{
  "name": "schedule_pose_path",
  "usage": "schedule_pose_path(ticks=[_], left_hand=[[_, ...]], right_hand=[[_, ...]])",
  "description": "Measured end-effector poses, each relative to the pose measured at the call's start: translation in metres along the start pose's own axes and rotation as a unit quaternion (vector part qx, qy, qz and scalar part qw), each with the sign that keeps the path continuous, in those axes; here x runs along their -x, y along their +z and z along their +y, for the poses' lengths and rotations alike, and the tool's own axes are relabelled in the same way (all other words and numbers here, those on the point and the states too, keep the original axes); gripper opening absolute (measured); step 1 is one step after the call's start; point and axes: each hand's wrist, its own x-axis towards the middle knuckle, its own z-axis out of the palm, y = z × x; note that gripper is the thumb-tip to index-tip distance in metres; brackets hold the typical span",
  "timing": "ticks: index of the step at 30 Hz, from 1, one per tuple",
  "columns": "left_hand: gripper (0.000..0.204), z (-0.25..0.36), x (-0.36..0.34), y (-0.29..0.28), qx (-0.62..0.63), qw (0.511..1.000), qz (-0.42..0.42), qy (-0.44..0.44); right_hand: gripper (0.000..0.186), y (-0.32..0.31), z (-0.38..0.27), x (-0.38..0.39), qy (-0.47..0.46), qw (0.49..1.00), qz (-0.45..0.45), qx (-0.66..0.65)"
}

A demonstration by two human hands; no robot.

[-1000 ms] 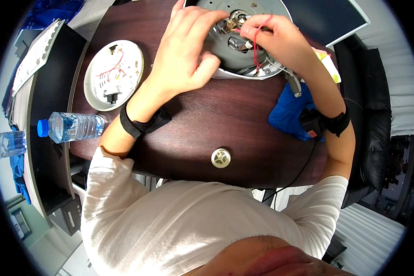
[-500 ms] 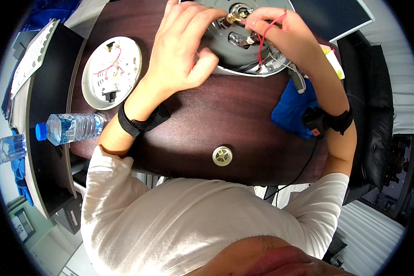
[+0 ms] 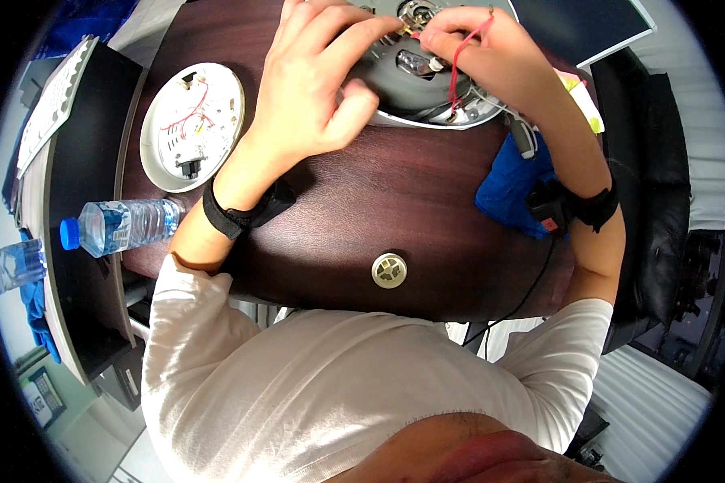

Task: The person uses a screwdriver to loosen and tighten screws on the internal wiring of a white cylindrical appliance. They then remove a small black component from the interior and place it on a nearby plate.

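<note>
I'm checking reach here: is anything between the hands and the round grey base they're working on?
Nothing visible. The left hand and the right hand already rest on the grey base, the right pinching a red wire.

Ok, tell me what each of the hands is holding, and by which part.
Right hand pinches a red wire near its upper end; left hand rests on the grey round housing.

- Head view: worn on the person's head, looking steeply down, close over the dark wooden table.
- Fisheye bends the rim; forearms enter from below.
</note>
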Motion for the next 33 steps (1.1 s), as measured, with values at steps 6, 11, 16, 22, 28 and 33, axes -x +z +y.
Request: schedule_pose_path(ticks=[6,11,16,22,28,33], left_hand=[[0.056,0.0,-0.001,0.001,0.002,1.0,0.0,0.001],[0.055,0.0,-0.001,0.001,0.0,1.0,-0.001,0.002],[0.055,0.0,0.0,0.001,0.0,1.0,0.004,0.002],[0.053,0.002,-0.003,0.001,-0.002,1.0,-0.006,0.001],[0.053,0.002,-0.003,0.0,-0.007,1.0,-0.009,0.004],[0.054,0.002,-0.002,0.001,-0.015,1.0,-0.012,0.002]], right_hand=[[0.015,0.001,0.011,-0.005,-0.061,0.996,-0.01,-0.065],[0.015,-0.003,0.008,-0.007,-0.001,0.995,-0.031,-0.099],[0.016,-0.008,-0.017,0.001,0.12,0.977,-0.057,-0.166],[0.017,-0.005,-0.024,0.001,0.146,0.984,-0.032,-0.094],[0.019,-0.006,-0.025,0.0,0.149,0.985,-0.037,-0.076],[0.02,-0.007,-0.032,-0.002,0.159,0.98,-0.04,-0.111]])
